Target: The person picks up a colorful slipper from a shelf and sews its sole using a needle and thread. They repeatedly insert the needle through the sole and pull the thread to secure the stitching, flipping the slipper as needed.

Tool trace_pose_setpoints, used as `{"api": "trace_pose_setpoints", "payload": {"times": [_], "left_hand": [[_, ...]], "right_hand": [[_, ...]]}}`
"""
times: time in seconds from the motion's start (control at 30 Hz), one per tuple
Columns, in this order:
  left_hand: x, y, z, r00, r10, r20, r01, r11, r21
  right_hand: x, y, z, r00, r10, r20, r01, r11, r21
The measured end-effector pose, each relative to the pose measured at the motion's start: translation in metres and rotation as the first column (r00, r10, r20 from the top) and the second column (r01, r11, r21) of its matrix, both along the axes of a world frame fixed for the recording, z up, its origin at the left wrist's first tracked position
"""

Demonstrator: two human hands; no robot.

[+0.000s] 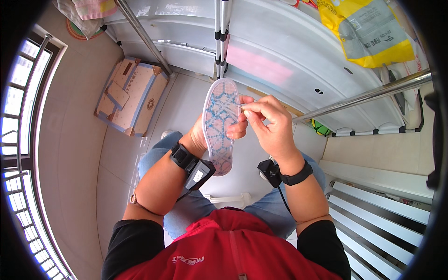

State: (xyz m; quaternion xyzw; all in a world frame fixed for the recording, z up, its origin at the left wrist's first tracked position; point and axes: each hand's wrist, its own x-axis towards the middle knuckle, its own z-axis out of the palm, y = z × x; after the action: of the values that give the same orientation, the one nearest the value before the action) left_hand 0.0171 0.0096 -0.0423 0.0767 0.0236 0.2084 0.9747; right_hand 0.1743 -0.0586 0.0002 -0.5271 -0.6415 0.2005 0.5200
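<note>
A shoe insole (222, 147) with a white bound edge and a pink face is held up before me. Blue cross-stitch lines and flower-like shapes cover much of that face. My left hand (200, 134) grips it from behind, its fingers curling around the right edge. At that edge, near the upper half, my right hand (271, 122) pinches a thin needle (239, 105) between thumb and index finger. The needle's tip points left towards the stitched face; whether it pierces the cloth I cannot tell. No thread is clearly visible.
A patterned cardboard box (134, 98) stands on the tiled floor at left. Ahead is a white fabric-covered rack (280, 42) with metal poles, a yellow plastic bag (371, 35) at its top right. White slats (378, 213) lie at lower right, a barred window (21, 105) at left.
</note>
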Motion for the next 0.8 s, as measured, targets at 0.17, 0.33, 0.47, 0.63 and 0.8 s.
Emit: {"api": "trace_pose_setpoints", "payload": {"times": [0.17, 0.33, 0.47, 0.63, 0.8], "left_hand": [[0.0, 0.001, -0.002, 1.0, -0.024, 0.007, 0.024, 1.0, -0.013], [-0.001, 0.002, -0.004, 0.999, -0.04, -0.004, 0.04, 0.998, -0.044], [0.0, 0.002, -0.005, 1.0, -0.01, -0.006, 0.01, 0.999, 0.046], [0.0, 0.001, -0.004, 0.999, -0.012, -0.034, 0.013, 0.999, 0.051], [0.003, -0.001, 0.001, 0.98, 0.122, -0.156, -0.082, 0.967, 0.24]], "right_hand": [[-0.001, 0.0, -0.001, 1.0, 0.008, -0.022, -0.008, 1.0, -0.003], [-0.001, 0.0, -0.001, 1.0, 0.008, -0.024, -0.008, 1.0, -0.017], [0.0, -0.001, 0.0, 1.0, 0.012, -0.002, -0.012, 1.0, -0.006], [0.0, -0.001, 0.004, 1.0, 0.011, -0.008, -0.011, 1.0, 0.008], [0.002, -0.002, 0.01, 1.0, -0.007, -0.014, 0.007, 1.0, -0.003]]}}
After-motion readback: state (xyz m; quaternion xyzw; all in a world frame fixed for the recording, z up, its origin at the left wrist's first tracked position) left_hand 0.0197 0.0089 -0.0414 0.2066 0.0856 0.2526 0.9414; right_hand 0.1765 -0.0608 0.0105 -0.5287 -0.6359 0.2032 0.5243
